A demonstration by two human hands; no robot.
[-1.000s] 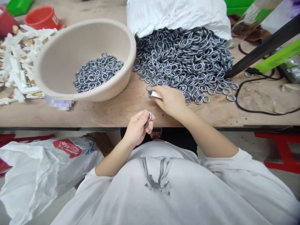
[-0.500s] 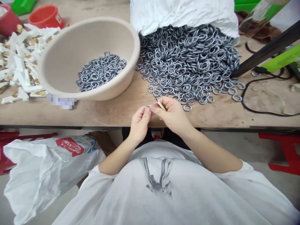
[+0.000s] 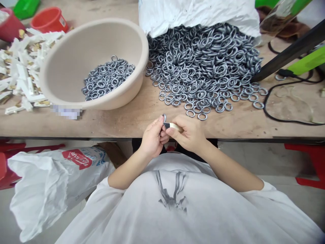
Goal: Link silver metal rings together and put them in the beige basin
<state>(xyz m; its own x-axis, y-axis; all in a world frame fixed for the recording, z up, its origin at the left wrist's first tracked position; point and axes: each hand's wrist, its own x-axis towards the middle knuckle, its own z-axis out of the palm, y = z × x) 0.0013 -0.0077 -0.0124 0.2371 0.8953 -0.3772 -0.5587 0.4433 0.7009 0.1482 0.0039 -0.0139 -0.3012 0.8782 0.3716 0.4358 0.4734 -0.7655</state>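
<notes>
Between thumb and fingers, my left hand (image 3: 153, 137) pinches a grey ring (image 3: 164, 118), which stands on edge above the fingertips. My right hand (image 3: 189, 133) is closed around a small tool with a pale handle (image 3: 175, 126) and a dark flat tip (image 3: 167, 125). The tip meets the left fingertips, by the lower part of the ring; whether it touches the ring I cannot tell. Beyond my hands, a heap of grey rings (image 3: 203, 71) spills out of a white sack (image 3: 200, 15). More rings (image 3: 108, 79) lie inside a beige basin (image 3: 58, 54) to the left.
White plastic pieces (image 3: 24, 74) are piled left of the basin, with a red tub (image 3: 49, 19) behind them. At the right are a black bar (image 3: 286, 54), a green object (image 3: 308, 62) and a black cable (image 3: 284, 118). Below the table's left edge stands a white bag (image 3: 50, 183).
The ring in my left hand has turned and now shows more clearly. My right hand has shifted slightly right and down, turning the tool so its dark tip points left.
</notes>
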